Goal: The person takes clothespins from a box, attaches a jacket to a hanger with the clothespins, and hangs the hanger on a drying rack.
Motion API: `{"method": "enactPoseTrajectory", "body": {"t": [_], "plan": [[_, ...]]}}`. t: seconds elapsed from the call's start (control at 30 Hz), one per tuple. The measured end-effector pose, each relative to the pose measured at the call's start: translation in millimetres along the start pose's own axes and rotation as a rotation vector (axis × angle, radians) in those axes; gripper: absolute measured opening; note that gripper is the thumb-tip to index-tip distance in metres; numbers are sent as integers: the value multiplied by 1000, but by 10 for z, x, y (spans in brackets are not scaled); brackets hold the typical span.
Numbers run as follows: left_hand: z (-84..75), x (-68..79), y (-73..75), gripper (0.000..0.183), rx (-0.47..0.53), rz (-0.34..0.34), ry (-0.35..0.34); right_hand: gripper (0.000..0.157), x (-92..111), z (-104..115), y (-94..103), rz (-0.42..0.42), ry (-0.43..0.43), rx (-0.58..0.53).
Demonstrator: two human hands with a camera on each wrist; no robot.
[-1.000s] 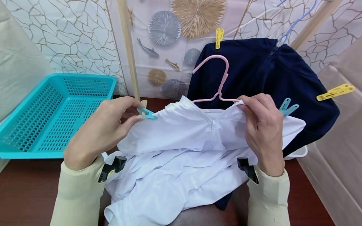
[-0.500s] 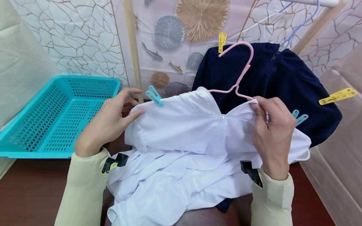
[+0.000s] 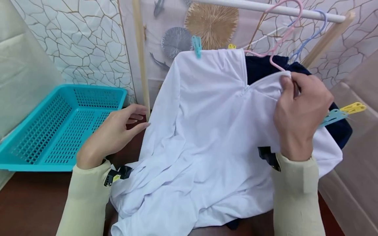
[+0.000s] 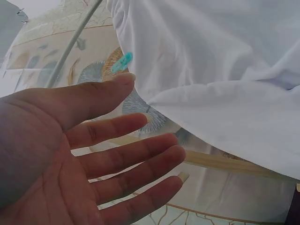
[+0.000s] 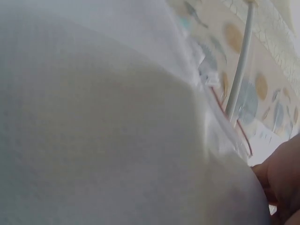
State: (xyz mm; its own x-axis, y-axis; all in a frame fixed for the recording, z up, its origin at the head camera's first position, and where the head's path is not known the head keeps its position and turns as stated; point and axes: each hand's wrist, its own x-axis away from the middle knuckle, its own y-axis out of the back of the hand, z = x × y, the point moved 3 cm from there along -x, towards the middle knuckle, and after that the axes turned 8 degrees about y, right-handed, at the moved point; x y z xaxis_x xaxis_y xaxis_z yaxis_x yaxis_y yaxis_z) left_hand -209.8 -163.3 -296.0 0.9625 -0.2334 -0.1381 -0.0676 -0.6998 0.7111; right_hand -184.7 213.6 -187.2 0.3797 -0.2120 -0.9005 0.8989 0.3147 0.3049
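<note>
A white zip-neck shirt [image 3: 212, 131] hangs on a pink hanger [image 3: 285, 36], its lower part bunched toward the front. My right hand [image 3: 304, 111] pinches the right side of the collar together with the hanger's sloping arm. The hanger's hook overlaps the white rod in the head view. One light-blue clothespin [image 3: 197, 46] clips the left shoulder; another clothespin [image 3: 334, 116] is at the right shoulder. Beside the shirt's left sleeve, my left hand [image 3: 113, 134] holds nothing, fingers spread in the left wrist view. White cloth [image 5: 103, 117] fills most of the right wrist view.
A white rod [image 3: 251, 5] runs across the top on wooden posts. From it a navy garment [image 3: 260, 68] hangs on a blue hanger [image 3: 314, 34], with a yellow clothespin [image 3: 354, 107] at its right. A turquoise basket [image 3: 38, 168] stands at the left.
My left hand has let go of the left clothespin and drawn away from the shirt. My right hand has lifted the shirt and pink hanger up and rightward to the rod's height.
</note>
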Motion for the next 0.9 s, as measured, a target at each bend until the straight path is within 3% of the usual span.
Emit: {"method": "enactPoseTrajectory", "body": {"t": [0.33, 0.47, 0.73, 0.9], "plan": [[75, 7, -12, 37, -12, 0, -19, 36, -303, 432, -257, 12, -34, 3], [92, 2, 4, 38, -15, -5, -25, 35, -368, 608, -389, 64, -9, -25], [92, -17, 20, 33, -9, -31, -41, 30, -124, 695, -715, 246, 64, -50], [73, -19, 24, 34, -13, -29, -36, 33, -1, 657, -712, 330, 51, -75]]}}
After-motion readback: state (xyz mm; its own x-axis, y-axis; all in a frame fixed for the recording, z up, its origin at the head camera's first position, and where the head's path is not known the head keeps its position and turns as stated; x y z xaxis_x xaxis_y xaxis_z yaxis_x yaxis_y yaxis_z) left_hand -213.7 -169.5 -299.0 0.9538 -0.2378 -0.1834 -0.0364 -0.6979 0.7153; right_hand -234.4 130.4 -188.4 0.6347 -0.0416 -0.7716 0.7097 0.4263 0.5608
